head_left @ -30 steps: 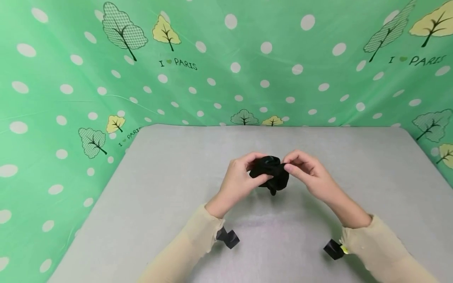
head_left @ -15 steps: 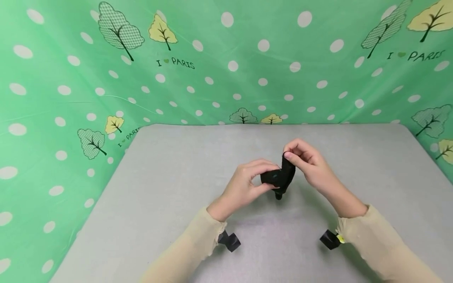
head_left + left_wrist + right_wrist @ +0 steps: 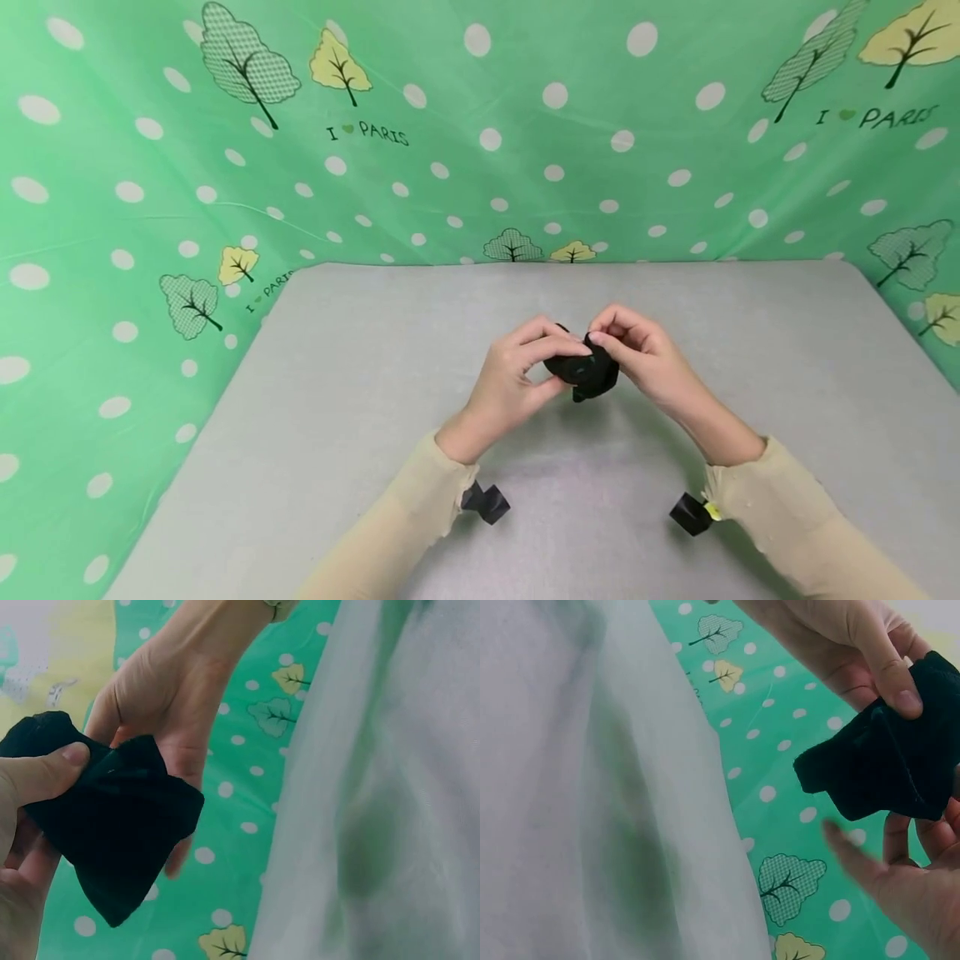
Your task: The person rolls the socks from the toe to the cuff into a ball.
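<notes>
A small piece of folded black cloth (image 3: pixel 598 377) with a stitched seam is held up over the grey table (image 3: pixel 360 400) between both hands. My left hand (image 3: pixel 510 371) grips its left side; in the left wrist view the thumb lies across the top of the cloth (image 3: pixel 112 832). My right hand (image 3: pixel 645 350) pinches its upper right edge between thumb and forefinger. The right wrist view shows the cloth (image 3: pixel 885 761) between both hands, with a right finger (image 3: pixel 855 859) blurred below it. The cloth's far side is hidden.
A green dotted curtain (image 3: pixel 420 208) with tree prints hangs behind and beside the table. Black mounts sit at the left wrist (image 3: pixel 491 505) and right wrist (image 3: pixel 692 514), below the cream sleeves.
The right hand first raised one end of the cloth so it stood up in an L, then brought it down against the rest. The left hand shifted right, then back left.
</notes>
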The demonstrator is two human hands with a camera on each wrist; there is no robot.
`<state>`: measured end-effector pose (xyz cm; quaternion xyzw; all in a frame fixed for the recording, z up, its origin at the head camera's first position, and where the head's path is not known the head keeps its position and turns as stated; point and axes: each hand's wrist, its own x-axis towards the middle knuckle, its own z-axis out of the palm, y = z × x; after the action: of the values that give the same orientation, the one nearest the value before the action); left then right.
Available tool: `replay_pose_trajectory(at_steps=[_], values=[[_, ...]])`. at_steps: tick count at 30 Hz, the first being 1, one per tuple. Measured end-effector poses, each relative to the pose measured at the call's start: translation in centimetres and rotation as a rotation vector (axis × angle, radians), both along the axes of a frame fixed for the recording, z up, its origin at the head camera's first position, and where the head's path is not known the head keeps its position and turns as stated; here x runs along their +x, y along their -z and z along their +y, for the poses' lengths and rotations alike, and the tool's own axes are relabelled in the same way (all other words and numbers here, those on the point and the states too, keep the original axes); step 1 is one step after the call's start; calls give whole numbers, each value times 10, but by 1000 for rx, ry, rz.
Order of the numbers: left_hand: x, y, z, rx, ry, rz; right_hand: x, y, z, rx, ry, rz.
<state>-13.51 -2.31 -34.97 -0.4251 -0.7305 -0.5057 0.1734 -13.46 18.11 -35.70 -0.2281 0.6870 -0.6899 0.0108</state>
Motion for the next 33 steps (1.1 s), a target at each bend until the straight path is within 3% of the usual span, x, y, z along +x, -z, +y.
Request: replay_pose_trajectory(at_steps=[3, 7, 11, 15, 19, 24, 28, 33], values=[[0, -2, 1, 21, 0, -35, 1, 0, 0, -50, -29, -28], [0, -4, 1, 25, -8, -65, 1, -1, 1, -57, 6, -3], [-1, -3, 0, 18, -7, -37, 2, -3, 2, -3, 61, 28], [-3, -2, 0, 12, 7, 40, 2, -7, 2, 38, 67, 5], [-5, -2, -2, -5, 43, 133, 1, -12, 3, 22, -1, -63], [-7, -2, -2, -11, 99, 176, -2, -14, 5, -56, -116, -160], [-7, 0, -1, 6, 117, 161, -4, -12, 6, -106, -154, -223], [-7, 0, -1, 41, 131, 71, -3, -12, 4, -93, -116, -268]])
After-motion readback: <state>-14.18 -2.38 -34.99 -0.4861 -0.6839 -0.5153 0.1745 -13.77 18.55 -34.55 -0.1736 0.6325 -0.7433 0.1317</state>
